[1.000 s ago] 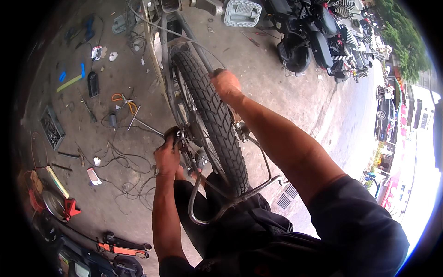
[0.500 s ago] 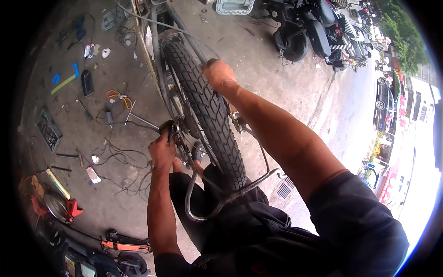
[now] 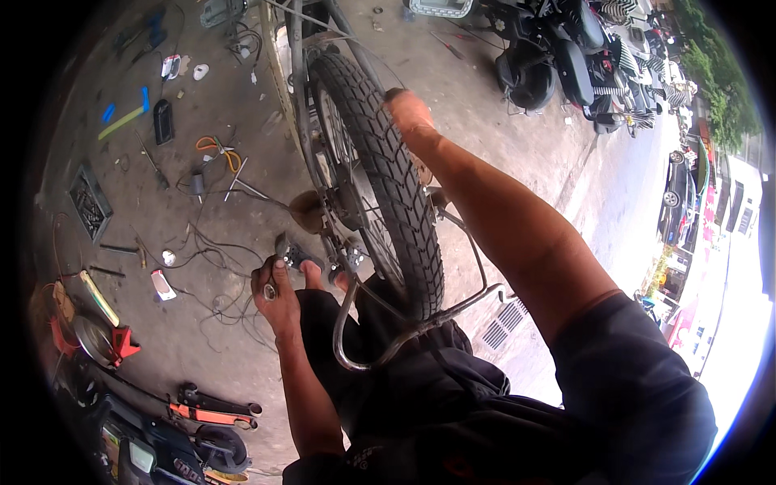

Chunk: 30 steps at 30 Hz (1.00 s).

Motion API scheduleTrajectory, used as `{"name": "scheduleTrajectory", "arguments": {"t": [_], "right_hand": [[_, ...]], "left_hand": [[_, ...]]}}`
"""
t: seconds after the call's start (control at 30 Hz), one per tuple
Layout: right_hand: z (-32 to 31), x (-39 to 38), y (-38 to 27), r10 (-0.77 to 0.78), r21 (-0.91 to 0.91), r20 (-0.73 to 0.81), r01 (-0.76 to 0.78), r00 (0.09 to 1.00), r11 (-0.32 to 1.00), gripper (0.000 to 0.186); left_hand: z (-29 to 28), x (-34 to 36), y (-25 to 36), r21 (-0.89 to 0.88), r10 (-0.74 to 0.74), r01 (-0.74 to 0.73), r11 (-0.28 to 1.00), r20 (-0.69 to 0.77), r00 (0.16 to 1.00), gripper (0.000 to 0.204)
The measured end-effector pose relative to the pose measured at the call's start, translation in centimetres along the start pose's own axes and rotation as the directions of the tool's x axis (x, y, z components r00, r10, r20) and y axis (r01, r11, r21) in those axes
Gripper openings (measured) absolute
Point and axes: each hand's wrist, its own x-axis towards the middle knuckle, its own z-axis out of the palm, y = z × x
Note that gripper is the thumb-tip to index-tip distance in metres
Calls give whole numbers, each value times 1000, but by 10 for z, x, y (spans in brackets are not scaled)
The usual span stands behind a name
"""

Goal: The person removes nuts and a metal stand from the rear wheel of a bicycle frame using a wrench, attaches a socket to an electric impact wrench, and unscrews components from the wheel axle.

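An upturned-looking wheel with a black knobbly tyre (image 3: 373, 174) stands in front of me, held in a metal bike frame. My right hand (image 3: 411, 115) is closed round the dark frame tube (image 3: 361, 50) beside the tyre's right side. Left of the wheel, my left hand (image 3: 277, 297) is lifted off the hub area and closed on what looks like a metal wrench (image 3: 269, 291); a rounded silver end shows by the fingers, and much of it is hidden. A bent chrome tube (image 3: 347, 356) curves round the wheel's near end, close to my body.
On the floor at left lie orange-handled scissors (image 3: 220, 153), a T-shaped wrench (image 3: 242, 182), a tray of small parts (image 3: 89, 202), loose cables (image 3: 214, 242) and a hammer (image 3: 129, 249). An orange floor jack (image 3: 212, 414) is at lower left. Parked scooters (image 3: 558, 61) stand at upper right.
My left hand has drawn away from the wheel's hub, down and slightly left, with the tool in it. The right hand stays on the tube. The whole view has shifted a little.
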Motion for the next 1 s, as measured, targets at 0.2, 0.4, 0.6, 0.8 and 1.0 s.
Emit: {"name": "scheduleTrajectory", "arguments": {"t": [0.2,0.4,0.6,0.8,1.0], "right_hand": [[11,13,10,-75,-53,13,75,997,996,39],[46,84,60,-174,365,4,161,985,917,31],[-3,33,50,-510,309,136,453,850,837,23],[-86,-119,9,-440,5,125,443,889,896,43],[-63,-253,53,-449,14,-396,494,801,870,51]], "left_hand": [[-11,-57,-4,-371,-571,562,739,96,815,22],[-25,-109,9,-490,-459,497,716,206,864,12],[-44,-136,-20,-438,-214,476,763,524,824,43],[-117,-127,-52,-572,-43,543,615,663,747,53],[-198,-120,-79,-533,-148,569,626,636,757,49]]}}
